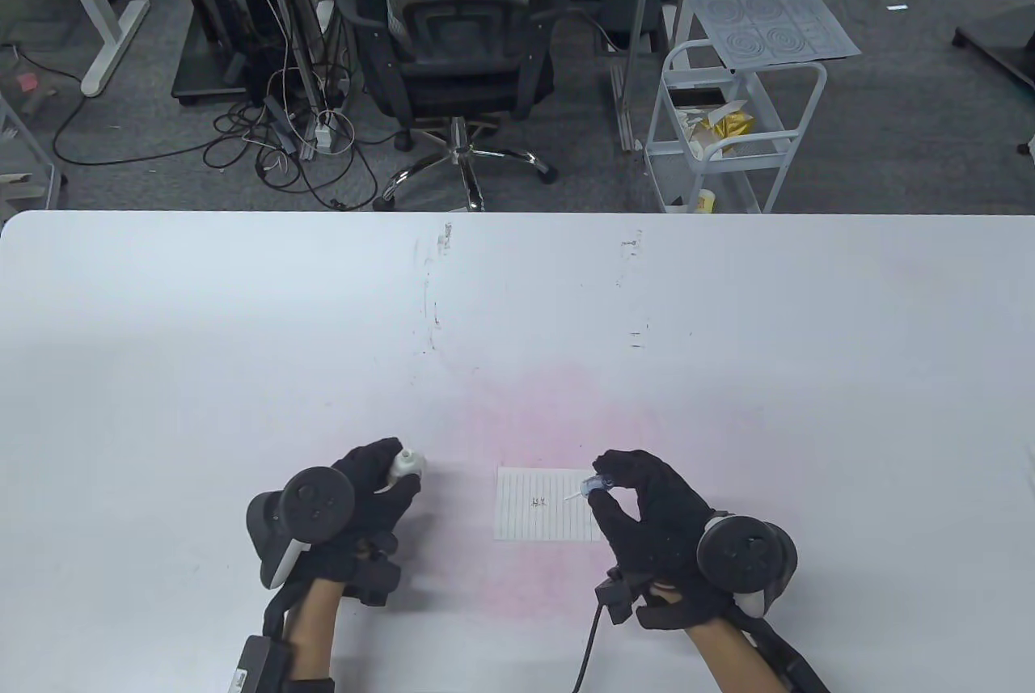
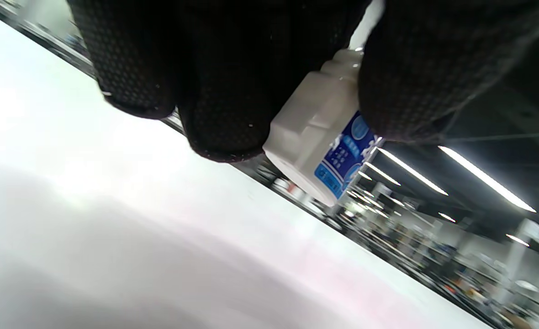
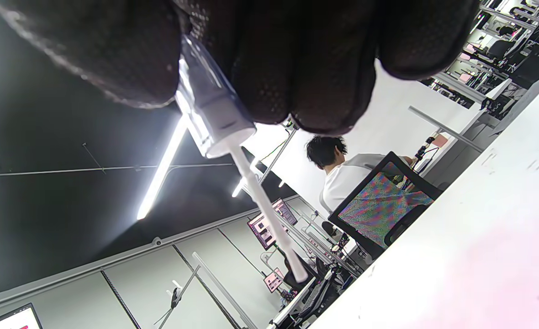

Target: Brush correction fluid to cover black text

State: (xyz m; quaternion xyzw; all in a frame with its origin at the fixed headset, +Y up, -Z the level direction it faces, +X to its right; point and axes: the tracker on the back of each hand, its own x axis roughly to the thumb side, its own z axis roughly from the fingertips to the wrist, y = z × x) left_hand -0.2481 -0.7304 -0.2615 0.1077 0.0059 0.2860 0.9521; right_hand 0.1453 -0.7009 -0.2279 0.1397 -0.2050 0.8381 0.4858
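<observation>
The small white correction fluid bottle with blue label [image 2: 324, 146] sits gripped in your left hand [image 1: 368, 495], away from the lined paper [image 1: 546, 515] on the counter [image 1: 517, 305]; your right hand [image 1: 647, 515] pinches the cap brush [image 3: 251, 178] so its tip aims at the black text [image 1: 540, 502].

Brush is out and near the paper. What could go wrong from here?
1. The left hand holds the open correction fluid bottle tilted above the table; fluid may spill.
2. The right hand pinches the brush cap; its thin brush must hit small black text and may miss.
3. Nothing pins the lined paper; it may slide.
</observation>
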